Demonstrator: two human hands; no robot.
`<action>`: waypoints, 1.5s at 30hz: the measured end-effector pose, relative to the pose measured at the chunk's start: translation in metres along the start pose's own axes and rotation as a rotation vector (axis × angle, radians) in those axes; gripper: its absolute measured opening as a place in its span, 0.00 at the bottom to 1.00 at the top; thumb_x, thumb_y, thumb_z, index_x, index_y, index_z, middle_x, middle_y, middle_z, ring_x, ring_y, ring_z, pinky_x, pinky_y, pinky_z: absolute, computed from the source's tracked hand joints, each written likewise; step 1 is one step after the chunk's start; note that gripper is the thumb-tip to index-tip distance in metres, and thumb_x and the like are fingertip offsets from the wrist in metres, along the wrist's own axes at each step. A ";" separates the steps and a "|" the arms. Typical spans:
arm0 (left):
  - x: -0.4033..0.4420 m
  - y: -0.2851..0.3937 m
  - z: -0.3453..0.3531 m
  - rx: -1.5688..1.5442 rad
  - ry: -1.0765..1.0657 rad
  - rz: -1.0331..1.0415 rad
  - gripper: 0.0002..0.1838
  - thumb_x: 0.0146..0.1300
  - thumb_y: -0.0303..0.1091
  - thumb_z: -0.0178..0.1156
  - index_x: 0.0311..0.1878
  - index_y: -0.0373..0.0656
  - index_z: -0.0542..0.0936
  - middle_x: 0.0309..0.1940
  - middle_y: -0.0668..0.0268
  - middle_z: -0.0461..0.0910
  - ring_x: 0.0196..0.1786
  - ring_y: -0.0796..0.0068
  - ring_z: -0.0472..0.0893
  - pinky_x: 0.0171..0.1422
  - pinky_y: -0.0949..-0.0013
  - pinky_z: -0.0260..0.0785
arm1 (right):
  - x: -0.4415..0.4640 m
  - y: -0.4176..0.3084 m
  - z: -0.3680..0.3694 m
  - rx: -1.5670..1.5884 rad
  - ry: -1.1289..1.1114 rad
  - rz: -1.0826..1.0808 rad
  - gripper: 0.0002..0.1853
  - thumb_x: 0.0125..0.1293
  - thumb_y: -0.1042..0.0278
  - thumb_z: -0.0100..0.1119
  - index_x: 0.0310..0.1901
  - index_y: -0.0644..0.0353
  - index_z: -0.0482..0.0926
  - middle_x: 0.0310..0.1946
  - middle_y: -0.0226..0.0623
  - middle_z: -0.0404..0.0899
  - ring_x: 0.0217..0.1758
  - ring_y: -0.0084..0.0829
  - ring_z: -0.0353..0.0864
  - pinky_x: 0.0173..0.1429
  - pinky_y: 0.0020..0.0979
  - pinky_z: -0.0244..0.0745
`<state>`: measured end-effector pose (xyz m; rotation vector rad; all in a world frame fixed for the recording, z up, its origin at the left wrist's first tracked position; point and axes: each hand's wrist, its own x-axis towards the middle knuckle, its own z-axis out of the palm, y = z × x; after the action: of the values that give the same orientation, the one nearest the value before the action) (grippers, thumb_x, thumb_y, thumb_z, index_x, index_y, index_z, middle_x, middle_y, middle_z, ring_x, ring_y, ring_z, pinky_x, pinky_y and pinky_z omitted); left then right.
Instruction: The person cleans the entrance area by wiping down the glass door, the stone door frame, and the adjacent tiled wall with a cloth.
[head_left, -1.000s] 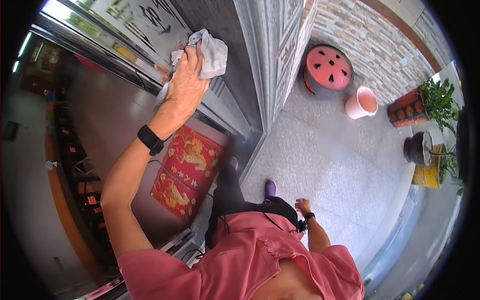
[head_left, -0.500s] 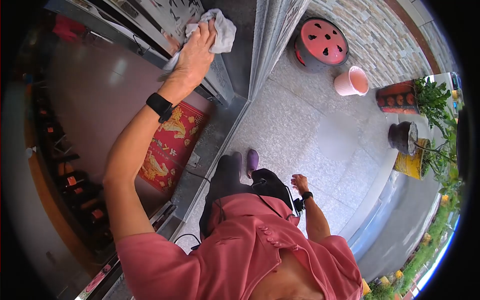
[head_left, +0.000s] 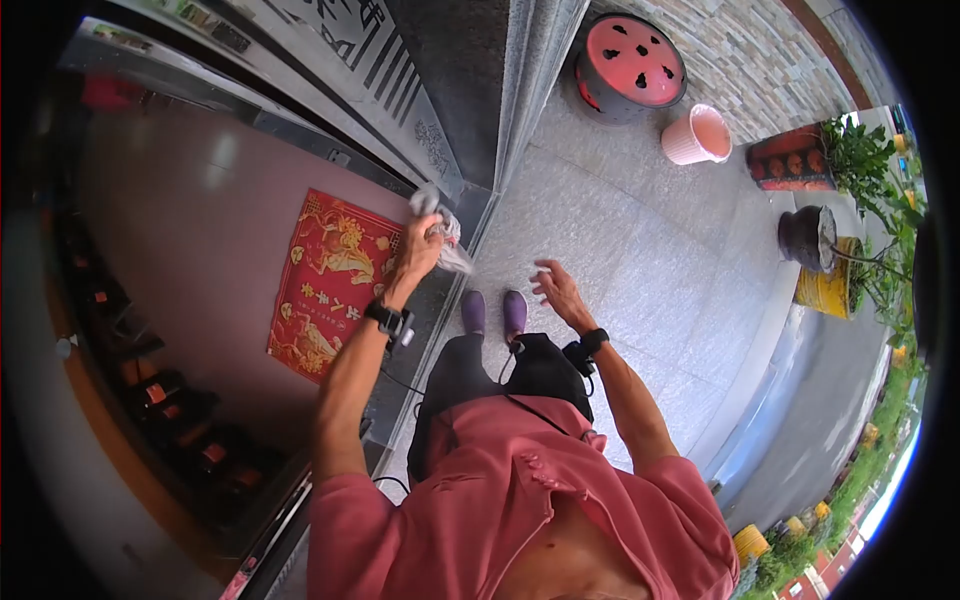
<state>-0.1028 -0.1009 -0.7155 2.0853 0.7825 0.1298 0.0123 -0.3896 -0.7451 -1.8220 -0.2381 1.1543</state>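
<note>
My left hand (head_left: pixel 417 252) is closed around a crumpled whitish cloth (head_left: pixel 452 252), part of which hangs out past the fingers. Hand and cloth are over the door sill (head_left: pixel 440 288), near the lower end of a door panel (head_left: pixel 400 90) with dark decorative lettering and stripes. Whether the cloth touches a surface I cannot tell. My right hand (head_left: pixel 563 293) hangs in the air in front of me above the paving, holding nothing, its fingers apart and a little bent.
Inside the doorway lies a red and gold doormat (head_left: pixel 335 275). Beyond my shoes (head_left: pixel 514 312), a black drum with a red lid (head_left: pixel 636 62) and a pink bucket (head_left: pixel 697 135) stand by the stone wall. Potted plants (head_left: pixel 825 275) line the right. A cable (head_left: pixel 400 380) runs beside my left leg.
My left hand has brought the cloth down from high on the door panel to near the sill. My right hand has risen forward and inward. More of the panel and the doormat now shows.
</note>
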 end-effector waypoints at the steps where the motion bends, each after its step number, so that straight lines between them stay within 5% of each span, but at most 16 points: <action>1: -0.013 -0.007 0.004 -0.162 0.008 -0.144 0.18 0.53 0.26 0.59 0.49 0.38 0.80 0.43 0.52 0.80 0.47 0.54 0.78 0.53 0.60 0.69 | 0.001 -0.016 0.012 0.053 -0.050 0.021 0.22 0.72 0.57 0.45 0.64 0.54 0.65 0.49 0.44 0.78 0.46 0.32 0.82 0.41 0.31 0.80; 2: -0.029 0.019 -0.007 -0.086 0.000 -0.196 0.20 0.56 0.28 0.62 0.53 0.38 0.78 0.44 0.57 0.80 0.46 0.66 0.78 0.51 0.67 0.70 | -0.001 -0.031 0.025 0.160 -0.096 0.022 0.25 0.72 0.54 0.44 0.66 0.53 0.61 0.54 0.44 0.75 0.50 0.33 0.80 0.42 0.32 0.80; 6: -0.056 0.022 -0.002 -0.490 -0.175 -0.108 0.22 0.66 0.34 0.60 0.60 0.38 0.71 0.44 0.69 0.77 0.46 0.82 0.73 0.50 0.76 0.67 | 0.004 -0.063 0.072 0.270 -0.269 -0.149 0.31 0.73 0.46 0.44 0.70 0.52 0.52 0.64 0.41 0.65 0.58 0.31 0.74 0.46 0.36 0.79; 10: -0.063 0.065 -0.023 -0.205 -0.213 0.096 0.26 0.69 0.38 0.54 0.67 0.40 0.61 0.45 0.60 0.76 0.47 0.76 0.76 0.50 0.72 0.69 | -0.001 -0.097 0.092 0.655 -0.492 -0.010 0.30 0.73 0.46 0.44 0.68 0.57 0.58 0.54 0.34 0.72 0.52 0.27 0.74 0.58 0.32 0.73; 13: -0.058 0.070 -0.049 -0.220 -0.282 0.040 0.26 0.70 0.37 0.53 0.67 0.41 0.59 0.41 0.62 0.76 0.43 0.76 0.76 0.46 0.70 0.70 | -0.004 -0.120 0.092 0.626 -0.345 -0.138 0.25 0.73 0.53 0.47 0.64 0.59 0.63 0.51 0.33 0.73 0.51 0.24 0.73 0.58 0.27 0.70; 19: -0.046 0.063 -0.076 -0.332 0.069 -0.006 0.20 0.71 0.38 0.53 0.63 0.43 0.66 0.39 0.60 0.77 0.40 0.74 0.75 0.45 0.70 0.68 | 0.014 -0.181 0.085 0.444 -0.184 -0.461 0.27 0.64 0.65 0.52 0.65 0.62 0.64 0.51 0.36 0.75 0.54 0.24 0.72 0.59 0.27 0.68; 20: -0.044 0.056 -0.071 -0.458 0.067 -0.004 0.19 0.71 0.39 0.52 0.61 0.43 0.67 0.36 0.61 0.78 0.40 0.73 0.76 0.44 0.69 0.68 | 0.015 -0.200 0.087 0.442 -0.126 -0.516 0.30 0.61 0.65 0.54 0.65 0.63 0.63 0.48 0.38 0.77 0.51 0.26 0.74 0.57 0.27 0.70; 22: -0.052 0.041 -0.060 -0.210 0.063 0.010 0.17 0.71 0.39 0.52 0.58 0.42 0.68 0.35 0.61 0.78 0.38 0.72 0.77 0.42 0.69 0.69 | 0.011 -0.239 0.088 0.385 -0.063 -0.647 0.32 0.58 0.66 0.56 0.65 0.62 0.63 0.45 0.41 0.78 0.47 0.27 0.77 0.52 0.28 0.73; 24: -0.065 0.032 -0.049 -0.110 -0.002 -0.031 0.14 0.70 0.37 0.52 0.53 0.41 0.69 0.33 0.59 0.80 0.35 0.70 0.78 0.38 0.67 0.70 | 0.006 -0.281 0.083 0.297 0.003 -0.775 0.36 0.52 0.68 0.59 0.66 0.58 0.62 0.29 0.39 0.74 0.32 0.30 0.76 0.41 0.32 0.74; 25: -0.073 0.046 -0.046 -0.009 -0.097 -0.145 0.12 0.70 0.36 0.51 0.50 0.39 0.69 0.31 0.56 0.79 0.31 0.68 0.78 0.34 0.65 0.69 | 0.005 -0.304 0.082 0.258 0.115 -0.972 0.37 0.51 0.70 0.59 0.67 0.57 0.61 0.31 0.40 0.70 0.28 0.34 0.73 0.39 0.34 0.73; 27: -0.088 0.045 -0.024 0.003 -0.128 -0.054 0.13 0.69 0.36 0.51 0.49 0.36 0.69 0.29 0.54 0.79 0.30 0.64 0.79 0.34 0.63 0.70 | 0.011 -0.337 0.081 0.194 0.246 -1.307 0.38 0.49 0.73 0.62 0.65 0.53 0.63 0.55 0.51 0.64 0.45 0.46 0.71 0.51 0.44 0.71; 28: -0.094 0.040 -0.015 0.039 -0.200 -0.106 0.12 0.69 0.35 0.51 0.48 0.36 0.70 0.29 0.53 0.78 0.31 0.61 0.80 0.35 0.62 0.70 | 0.010 -0.349 0.082 0.159 0.268 -1.363 0.37 0.49 0.74 0.63 0.64 0.49 0.64 0.60 0.54 0.62 0.53 0.52 0.67 0.55 0.47 0.66; 35: -0.129 0.002 0.023 -0.030 -0.381 -0.104 0.13 0.65 0.30 0.54 0.51 0.36 0.73 0.35 0.49 0.80 0.38 0.52 0.81 0.43 0.58 0.73 | 0.069 -0.316 0.111 0.028 0.270 -1.344 0.38 0.52 0.85 0.54 0.66 0.48 0.64 0.66 0.60 0.55 0.61 0.59 0.63 0.62 0.47 0.63; 38: -0.142 -0.037 0.026 0.000 -0.466 -0.133 0.15 0.64 0.30 0.55 0.52 0.36 0.73 0.40 0.49 0.80 0.42 0.52 0.80 0.46 0.59 0.73 | 0.099 -0.274 0.132 0.106 0.317 -1.158 0.34 0.57 0.81 0.54 0.66 0.46 0.64 0.66 0.60 0.56 0.64 0.60 0.62 0.66 0.50 0.59; 41: -0.165 -0.086 0.026 0.081 -0.447 -0.127 0.14 0.64 0.31 0.56 0.51 0.39 0.73 0.33 0.55 0.82 0.33 0.57 0.82 0.37 0.62 0.74 | 0.123 -0.242 0.137 0.122 0.317 -1.109 0.36 0.57 0.83 0.52 0.68 0.47 0.60 0.68 0.62 0.53 0.66 0.63 0.59 0.69 0.52 0.56; 45: -0.200 -0.129 0.020 0.205 -0.631 -0.315 0.17 0.62 0.32 0.58 0.52 0.37 0.73 0.45 0.47 0.77 0.48 0.48 0.77 0.51 0.55 0.69 | 0.151 -0.201 0.145 0.082 0.322 -0.963 0.38 0.57 0.83 0.52 0.70 0.47 0.55 0.70 0.61 0.49 0.68 0.63 0.57 0.67 0.58 0.56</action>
<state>-0.3169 -0.1767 -0.7894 1.9828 0.7304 -0.7722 0.0386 -0.1051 -0.6970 -1.4831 -0.7590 0.1908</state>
